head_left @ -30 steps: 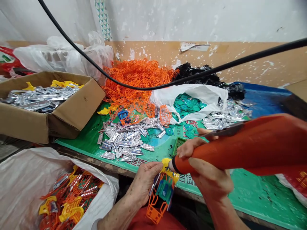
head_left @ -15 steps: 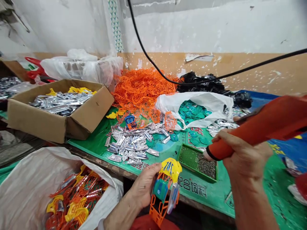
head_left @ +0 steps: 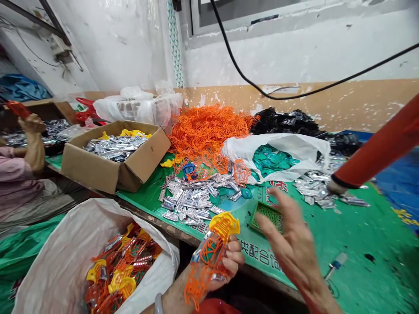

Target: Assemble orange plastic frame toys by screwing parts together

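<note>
My left hand [head_left: 233, 258] is closed around a plastic toy assembly [head_left: 209, 248] made of an orange lattice frame, a yellow end piece and silver side strips. The assembly is held tilted in front of the table edge. My right hand [head_left: 294, 240], somewhat blurred, has its fingers apart and holds nothing. It hovers in front of the green perforated tray [head_left: 258, 223], hiding part of it. Farther right, the orange-wrapped electric screwdriver [head_left: 379, 148] slants down over the table, away from my hand, its tip by some silver strips [head_left: 314, 192].
On the green-covered table [head_left: 353, 226] are silver strips [head_left: 190, 198], orange frames [head_left: 209, 131], a white bag [head_left: 242, 146] of teal pieces and black parts [head_left: 288, 122]. A cardboard box [head_left: 91, 170] stands left, above a sack [head_left: 59, 257] of assemblies. A co-worker's hand [head_left: 32, 124] holds an orange tool. A cable [head_left: 242, 74] hangs overhead.
My right hand has let go of the screwdriver, after drawing it off the yellow piece and over the tray. My left hand has turned the assembly over. The view has swung left.
</note>
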Action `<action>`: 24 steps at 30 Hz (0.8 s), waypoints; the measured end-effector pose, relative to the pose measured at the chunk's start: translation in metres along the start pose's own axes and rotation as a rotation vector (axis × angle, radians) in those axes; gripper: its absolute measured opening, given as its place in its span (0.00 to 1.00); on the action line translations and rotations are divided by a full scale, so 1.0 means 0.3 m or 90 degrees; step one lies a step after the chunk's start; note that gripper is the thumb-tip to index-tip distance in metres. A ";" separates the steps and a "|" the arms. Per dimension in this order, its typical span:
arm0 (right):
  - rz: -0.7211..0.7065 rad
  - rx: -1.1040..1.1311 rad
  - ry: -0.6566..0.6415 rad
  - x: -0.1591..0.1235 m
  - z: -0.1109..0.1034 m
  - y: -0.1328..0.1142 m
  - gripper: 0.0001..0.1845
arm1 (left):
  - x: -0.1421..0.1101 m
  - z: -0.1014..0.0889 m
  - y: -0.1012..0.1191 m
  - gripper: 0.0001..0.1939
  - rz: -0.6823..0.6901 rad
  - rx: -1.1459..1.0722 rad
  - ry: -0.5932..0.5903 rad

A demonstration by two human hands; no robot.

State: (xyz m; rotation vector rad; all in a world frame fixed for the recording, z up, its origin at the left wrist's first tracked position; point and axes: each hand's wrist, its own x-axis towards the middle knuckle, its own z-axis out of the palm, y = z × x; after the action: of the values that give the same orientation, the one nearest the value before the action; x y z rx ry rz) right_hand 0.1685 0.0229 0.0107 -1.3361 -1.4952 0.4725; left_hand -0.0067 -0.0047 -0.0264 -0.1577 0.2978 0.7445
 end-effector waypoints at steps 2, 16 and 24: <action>0.194 0.240 -0.241 -0.018 0.056 -0.014 0.30 | -0.010 0.003 -0.007 0.07 -0.013 -0.012 -0.013; 0.508 0.496 -0.279 -0.061 0.215 -0.007 0.25 | -0.202 -0.041 0.074 0.32 0.072 0.216 0.084; 0.603 0.385 -0.430 -0.093 0.263 0.021 0.32 | -0.325 -0.144 0.097 0.30 0.154 0.237 0.032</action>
State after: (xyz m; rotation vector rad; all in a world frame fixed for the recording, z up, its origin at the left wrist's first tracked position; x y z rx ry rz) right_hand 0.0999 0.0258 -0.0372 -1.3618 -0.9506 1.9595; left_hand -0.1036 -0.0570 -0.0369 0.2167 0.5031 0.9105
